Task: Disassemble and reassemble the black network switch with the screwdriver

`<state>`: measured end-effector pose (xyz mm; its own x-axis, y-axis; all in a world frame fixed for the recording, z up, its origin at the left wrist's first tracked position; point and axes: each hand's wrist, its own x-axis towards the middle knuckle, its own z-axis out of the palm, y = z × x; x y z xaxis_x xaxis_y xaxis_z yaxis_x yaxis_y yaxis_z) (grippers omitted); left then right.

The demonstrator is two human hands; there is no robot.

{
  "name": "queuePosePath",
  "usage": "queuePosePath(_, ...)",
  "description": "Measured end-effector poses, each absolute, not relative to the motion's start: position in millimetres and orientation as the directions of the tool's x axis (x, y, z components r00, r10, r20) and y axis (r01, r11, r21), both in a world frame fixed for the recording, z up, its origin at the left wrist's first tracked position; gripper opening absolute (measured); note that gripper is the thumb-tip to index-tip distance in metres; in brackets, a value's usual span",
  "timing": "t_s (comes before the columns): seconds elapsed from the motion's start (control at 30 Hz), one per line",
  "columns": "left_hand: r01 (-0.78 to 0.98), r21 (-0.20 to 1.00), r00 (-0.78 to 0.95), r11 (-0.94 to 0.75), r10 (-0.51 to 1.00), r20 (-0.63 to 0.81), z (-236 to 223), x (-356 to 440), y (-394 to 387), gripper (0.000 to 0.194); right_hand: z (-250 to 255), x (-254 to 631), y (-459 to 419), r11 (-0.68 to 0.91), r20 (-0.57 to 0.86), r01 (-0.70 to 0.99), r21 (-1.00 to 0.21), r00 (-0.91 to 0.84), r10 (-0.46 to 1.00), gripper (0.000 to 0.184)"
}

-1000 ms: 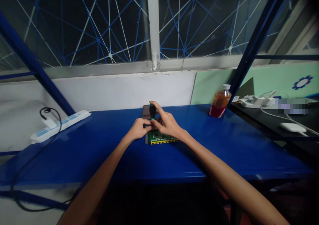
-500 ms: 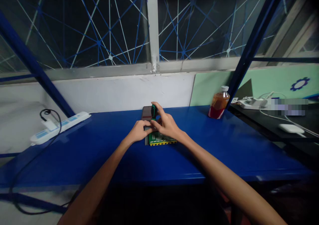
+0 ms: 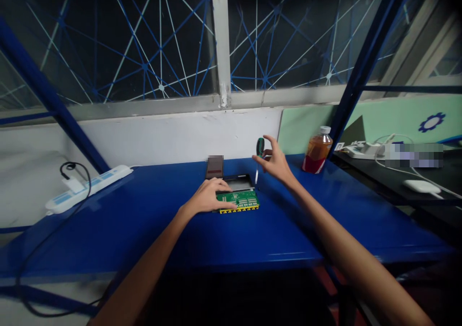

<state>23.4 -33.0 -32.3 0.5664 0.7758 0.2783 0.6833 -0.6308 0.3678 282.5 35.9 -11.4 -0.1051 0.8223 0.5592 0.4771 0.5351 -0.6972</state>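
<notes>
A green circuit board (image 3: 247, 199) with yellow terminals along its front edge lies mid-table. My left hand (image 3: 205, 196) grips its left end, thumb and fingers reaching over the top. To the right, my right hand (image 3: 276, 161) pinches a screwdriver (image 3: 260, 146) with a green and black handle. The screwdriver stands almost upright, blade down, just past the board's back right corner. A tiny dark spot shows by the tip, too small to name. Directly behind the board sits a dark open tray (image 3: 241, 182), partly hidden by my left hand.
A phone-like dark slab (image 3: 215, 168) lies behind my left hand. On the left stands a white power strip (image 3: 90, 184) with a black cable. A drink bottle (image 3: 317, 150) is at the back right, and a black side table (image 3: 390, 174) holds cables and a white case.
My right hand has moved right with the screwdriver, from over the board to beyond its right corner. My left hand has shifted slightly right and spread over the board, and the tray now shows.
</notes>
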Motion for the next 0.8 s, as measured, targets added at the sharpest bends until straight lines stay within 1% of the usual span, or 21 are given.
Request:
queuePosePath(0.07,0.700,0.326,0.588,-0.635,0.772,0.242,-31,25,-35,0.059,-22,305,43,0.483,0.505,0.530,-0.696,-0.116,0.855,0.060)
queuePosePath(0.13,0.706,0.297,0.607,-0.643,0.766,0.213,-31,26,-38,0.066,-33,325,47,0.429,0.469,0.630,-0.647,-0.114,0.876,0.054)
queuePosePath(0.2,0.706,0.270,0.623,-0.655,0.755,0.202,-31,27,-39,0.071,-43,339,49,0.363,0.437,0.743,-0.562,-0.107,0.893,0.054)
queuePosePath(0.3,0.703,0.228,0.639,-0.674,0.739,0.214,-32,29,-41,0.074,-52,347,48,0.344,0.324,0.849,-0.400,-0.221,0.920,0.051)
queuePosePath(0.4,0.702,0.196,0.648,-0.685,0.728,0.224,-33,29,-40,0.072,-56,343,46,0.378,0.221,0.892,-0.248,-0.328,0.918,0.047)
queuePosePath(0.5,0.712,0.193,0.636,-0.675,0.737,0.231,-34,30,-39,0.066,-57,340,45,0.390,0.191,0.912,-0.124,-0.364,0.911,0.050)
queuePosePath(0.6,0.730,0.196,0.608,-0.655,0.753,0.251,-35,31,-39,0.059,-58,341,44,0.395,0.193,0.916,-0.066,-0.377,0.906,0.054)
queuePosePath(0.8,0.697,0.206,0.611,-0.687,0.719,0.330,-34,32,-40,0.049,-56,347,43,0.377,0.184,0.926,-0.019,-0.368,0.912,0.058)
